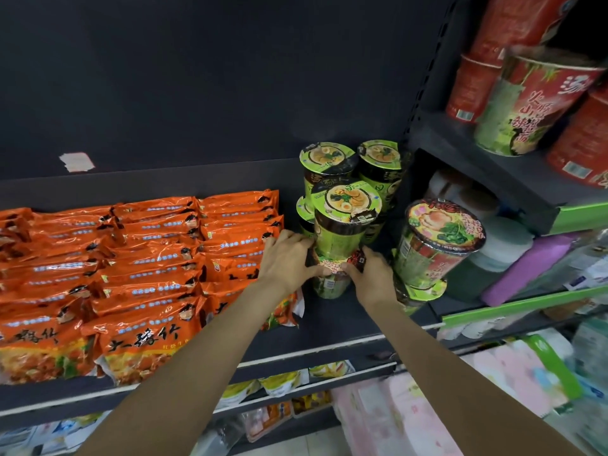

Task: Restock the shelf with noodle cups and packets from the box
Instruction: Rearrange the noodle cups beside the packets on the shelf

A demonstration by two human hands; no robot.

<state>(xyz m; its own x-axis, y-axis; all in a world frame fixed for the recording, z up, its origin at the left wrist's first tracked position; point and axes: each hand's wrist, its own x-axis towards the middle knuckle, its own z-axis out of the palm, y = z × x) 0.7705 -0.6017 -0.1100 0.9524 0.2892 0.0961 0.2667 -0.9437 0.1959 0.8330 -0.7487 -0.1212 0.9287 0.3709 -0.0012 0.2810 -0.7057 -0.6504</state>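
left hand + right hand: fingers curled round lower noodle cup, green cup stacked atop | orange packets at 9 o'clock | shelf

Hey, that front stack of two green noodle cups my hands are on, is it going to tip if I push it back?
Probably top-heavy: the upper green cup sits on the narrower lower cup, so the stack may topple. The film wrap looks glossy, so it could slip. The left hand and right hand hold it at the join, which should steady it.
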